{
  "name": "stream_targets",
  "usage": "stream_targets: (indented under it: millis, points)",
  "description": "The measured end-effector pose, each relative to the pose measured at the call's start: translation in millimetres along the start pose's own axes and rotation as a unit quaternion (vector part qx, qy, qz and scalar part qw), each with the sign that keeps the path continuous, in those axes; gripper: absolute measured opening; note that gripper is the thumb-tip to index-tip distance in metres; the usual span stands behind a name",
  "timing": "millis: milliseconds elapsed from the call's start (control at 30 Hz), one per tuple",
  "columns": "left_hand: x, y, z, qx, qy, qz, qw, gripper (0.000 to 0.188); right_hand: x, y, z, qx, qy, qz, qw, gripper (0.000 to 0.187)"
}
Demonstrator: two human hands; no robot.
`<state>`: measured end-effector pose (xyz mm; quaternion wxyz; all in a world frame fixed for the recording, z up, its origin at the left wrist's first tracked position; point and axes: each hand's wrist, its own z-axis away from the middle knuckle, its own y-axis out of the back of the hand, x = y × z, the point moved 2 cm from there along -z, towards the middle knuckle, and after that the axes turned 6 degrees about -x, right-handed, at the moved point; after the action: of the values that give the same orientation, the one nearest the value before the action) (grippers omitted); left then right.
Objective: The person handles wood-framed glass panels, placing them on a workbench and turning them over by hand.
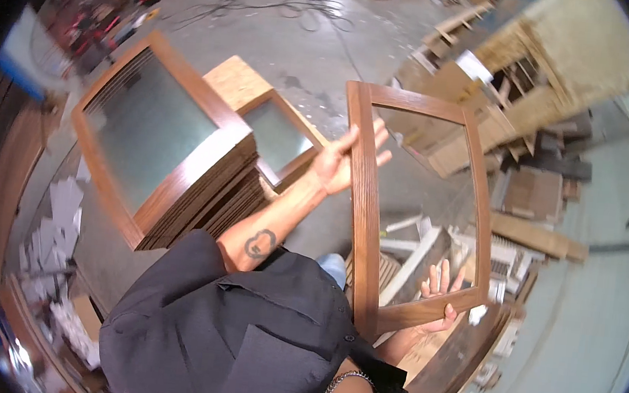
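Head view: holding a reddish-brown rectangular wooden frame (365, 209) on a tilt in front of the body, toward the right, with both hands. Stretching the left forearm (283, 205) forward and rightward out of a loose black fabric sleeve (166, 281). Setting the left hand (334, 166) against the frame's left upright, toward its far end: open, fingers straight and spread behind the wood, thumb at the outer edge. Coming from low down with the right hand (441, 284), well apart from the left; gripping the bottom rail, thumb on the near face, fingers pointing up behind it. Cannot tell whether clear glass fills the opening. At left, near the left arm: a tall stack of brown wooden frames with grey-green panels (201, 189). Between stack and held frame: a smaller brown frame with a glossy panel (271, 133), beside pale plywood (235, 79). Farther ahead: loose black cable (302, 6) on grey concrete floor (268, 44).
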<state>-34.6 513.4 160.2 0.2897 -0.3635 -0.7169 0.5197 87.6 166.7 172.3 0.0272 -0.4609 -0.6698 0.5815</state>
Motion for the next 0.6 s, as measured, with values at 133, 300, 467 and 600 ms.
stream_targets:
  millis: [133, 300, 467, 600]
  points:
    - [-6, 16, 46, 0.075, 0.013, -0.03, 0.997, 0.063, 64, 17, -67, 0.021, -0.05, 0.004, 0.999, 0.089]
    - [18, 51, 76, 0.176, 0.047, -0.177, 0.967, 0.051, 124, 33, -152, 0.028, -0.157, 0.026, 0.987, 0.09]
    - [67, 128, 119, 0.402, 0.087, -0.511, 0.755, 0.047, 194, 94, -222, 0.058, -0.265, 0.008, 0.962, 0.089]
    - [50, 196, 260, 0.594, 0.145, -0.468, 0.638, 0.036, 278, 147, -248, 0.103, -0.345, -0.015, 0.933, 0.088]
